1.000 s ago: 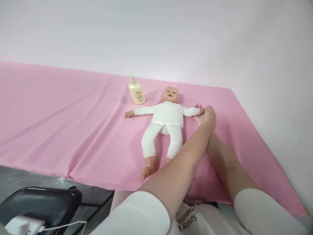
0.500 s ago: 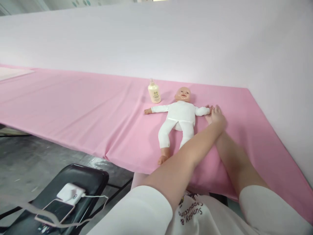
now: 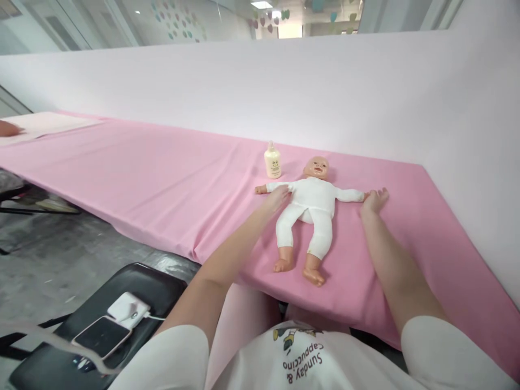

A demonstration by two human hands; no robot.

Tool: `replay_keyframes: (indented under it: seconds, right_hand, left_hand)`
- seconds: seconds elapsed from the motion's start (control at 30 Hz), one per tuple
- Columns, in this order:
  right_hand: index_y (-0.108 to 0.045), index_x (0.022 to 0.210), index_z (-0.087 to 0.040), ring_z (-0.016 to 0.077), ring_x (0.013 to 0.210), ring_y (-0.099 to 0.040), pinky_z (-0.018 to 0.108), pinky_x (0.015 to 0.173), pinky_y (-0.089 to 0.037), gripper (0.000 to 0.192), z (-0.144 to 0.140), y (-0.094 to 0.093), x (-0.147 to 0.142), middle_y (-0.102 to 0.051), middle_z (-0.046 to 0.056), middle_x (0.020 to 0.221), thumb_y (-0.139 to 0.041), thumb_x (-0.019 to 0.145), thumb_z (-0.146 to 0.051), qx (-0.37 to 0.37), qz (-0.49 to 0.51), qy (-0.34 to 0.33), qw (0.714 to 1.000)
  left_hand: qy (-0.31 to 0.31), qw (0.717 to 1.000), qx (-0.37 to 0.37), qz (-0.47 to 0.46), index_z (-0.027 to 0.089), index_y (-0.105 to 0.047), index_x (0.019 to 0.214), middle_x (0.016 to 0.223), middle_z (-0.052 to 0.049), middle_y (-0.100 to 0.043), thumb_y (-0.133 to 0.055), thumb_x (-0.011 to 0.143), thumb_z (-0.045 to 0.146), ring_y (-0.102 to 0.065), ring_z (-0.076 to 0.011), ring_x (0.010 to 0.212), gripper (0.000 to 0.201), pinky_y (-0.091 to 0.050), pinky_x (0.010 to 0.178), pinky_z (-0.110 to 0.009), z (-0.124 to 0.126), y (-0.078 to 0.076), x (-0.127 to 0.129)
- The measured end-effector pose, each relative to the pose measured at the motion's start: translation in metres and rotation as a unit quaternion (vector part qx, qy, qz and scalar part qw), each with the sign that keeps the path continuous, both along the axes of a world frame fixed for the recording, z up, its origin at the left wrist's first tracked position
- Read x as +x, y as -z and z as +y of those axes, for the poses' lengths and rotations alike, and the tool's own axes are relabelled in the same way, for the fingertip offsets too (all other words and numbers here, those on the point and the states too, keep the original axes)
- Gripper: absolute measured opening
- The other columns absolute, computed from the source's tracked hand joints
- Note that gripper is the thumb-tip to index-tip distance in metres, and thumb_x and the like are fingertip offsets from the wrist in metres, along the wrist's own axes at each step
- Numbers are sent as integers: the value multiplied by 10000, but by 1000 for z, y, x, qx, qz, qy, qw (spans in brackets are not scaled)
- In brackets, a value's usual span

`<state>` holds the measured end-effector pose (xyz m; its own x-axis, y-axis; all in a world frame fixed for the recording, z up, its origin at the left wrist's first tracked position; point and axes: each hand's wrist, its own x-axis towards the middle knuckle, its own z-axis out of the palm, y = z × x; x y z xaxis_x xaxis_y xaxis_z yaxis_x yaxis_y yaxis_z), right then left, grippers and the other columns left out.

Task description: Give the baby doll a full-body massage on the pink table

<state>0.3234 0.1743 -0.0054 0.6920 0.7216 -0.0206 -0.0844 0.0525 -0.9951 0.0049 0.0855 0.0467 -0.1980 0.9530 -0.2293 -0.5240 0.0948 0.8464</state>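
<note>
both of my hands are out on the pink sheet (image 3: 170,179), one at each of the baby doll's (image 3: 309,208) arms. my left hand (image 3: 277,197) lies with the fingers loose and slightly spread on the doll's white sleeve, near its shoulder on that side; it looks blurred, so i cannot tell whether it grips the sleeve or only rests there. my right hand (image 3: 374,200) lies flat and open on the sheet, fingers splayed, touching or just beside the doll's small hand at the end of the other sleeve. neither hand holds anything that i can see.

the doll lies on its back, head toward the white wall (image 3: 284,92), arms stretched straight out to both sides, legs a little apart with the bare feet pointing toward me near the table's edge. it is fully dressed in the white suit, with no part of it opened or pulled up.

the lotion bottle (image 3: 273,161) stands upright just beyond the doll's arm on my left, close to the head, apart from my hands, its cap on as far as i can make out. i judge the work is at an early point: the doll is laid out and spread, the bottle untouched, nothing on my palms, the clothes in place.

off the table, at my lower left, a black chair (image 3: 122,292) carries a phone (image 3: 101,337) and a white charger (image 3: 128,307) with its cable.
</note>
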Motion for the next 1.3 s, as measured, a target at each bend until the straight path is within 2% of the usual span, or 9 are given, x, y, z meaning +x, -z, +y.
replay_keyframes:
  seconds: [0.1, 0.27, 0.37, 0.63, 0.8, 0.87, 0.93, 1.13, 1.3]
  right_hand:
    - [-275, 1448, -186, 192, 1302, -561, 385, 1079, -503, 665, -3, 2, 1, -328, 163, 1540, -357, 791, -111, -10, -78, 8, 997]
    - [-365, 1405, -163, 262, 1486, -340, 538, 1255, -243, 683, -12, 2, -5, -418, 164, 1501, -416, 725, -141, 17, -262, 44, 964]
    - [-383, 1390, -143, 235, 1501, -329, 505, 1264, -229, 649, -25, -4, -18, -425, 177, 1506, -410, 742, -154, 109, -352, -4, 930]
    - [-479, 1344, -211, 244, 1441, -422, 529, 1210, -337, 481, -67, -58, -90, -492, 139, 1469, -403, 870, -237, 255, -436, -232, 831]
    - [-489, 1403, -280, 231, 1456, -407, 513, 1224, -340, 515, -70, -90, -146, -494, 91, 1487, -418, 901, -192, 221, -463, -483, 709]
    - [-480, 1438, -289, 253, 1475, -379, 526, 1239, -311, 535, -68, -92, -167, -459, 96, 1522, -467, 907, -218, 204, -492, -537, 654]
    - [-435, 1484, -288, 274, 1491, -356, 546, 1251, -279, 589, -64, -87, -184, -412, 104, 1565, -495, 903, -216, 202, -508, -558, 624]
    - [-287, 1569, -212, 285, 1552, -254, 539, 1284, -216, 755, -47, -48, -196, -335, 147, 1619, -547, 862, -163, 209, -503, -537, 644]
    - [-393, 1505, -202, 294, 1425, -453, 517, 1222, -337, 716, -43, -33, -188, -497, 155, 1506, -624, 827, -204, 183, -458, -543, 680]
  left_hand:
    - [-60, 988, -102, -99, 150, -662, 934, 919, -146, -672, -483, 977, 203, -624, -261, 1135, 192, -496, 1012, -340, 6, 10, -22]
    - [-108, 981, -70, -143, 172, -600, 939, 1047, -127, -641, -434, 998, 230, -619, -207, 1171, 186, -507, 953, -258, 13, 17, -29]
    - [-135, 975, -49, -170, 190, -561, 936, 1062, -100, -632, -421, 1014, 247, -601, -172, 1183, 170, -490, 954, -234, 16, 18, -33]
    - [-140, 966, -20, -215, 198, -569, 945, 928, -50, -616, -499, 1004, 311, -624, -166, 989, 145, -509, 879, -270, 15, 19, -42]
    - [-122, 971, 15, -204, 219, -617, 1047, 945, -16, -665, -487, 926, 65, -651, -153, 928, 236, -493, 898, -286, 18, 20, -40]
    - [-105, 977, 55, -177, 245, -622, 1106, 1012, 3, -698, -493, 887, -2, -654, -141, 956, 354, -472, 908, -274, 18, 21, -39]
    - [-82, 981, 94, -147, 259, -633, 1121, 1076, 12, -711, -523, 867, -16, -654, -141, 989, 391, -460, 915, -276, 17, 24, -38]
    - [-2, 989, 134, -59, 193, -696, 907, 927, -21, -703, -740, 799, 91, -644, -166, 921, 155, -460, 887, -300, 19, 37, -26]
    - [61, 975, 209, 44, 159, -726, 816, 809, -13, -679, -853, 730, 236, -621, -162, 828, 172, -475, 841, -279, 19, 46, -21]
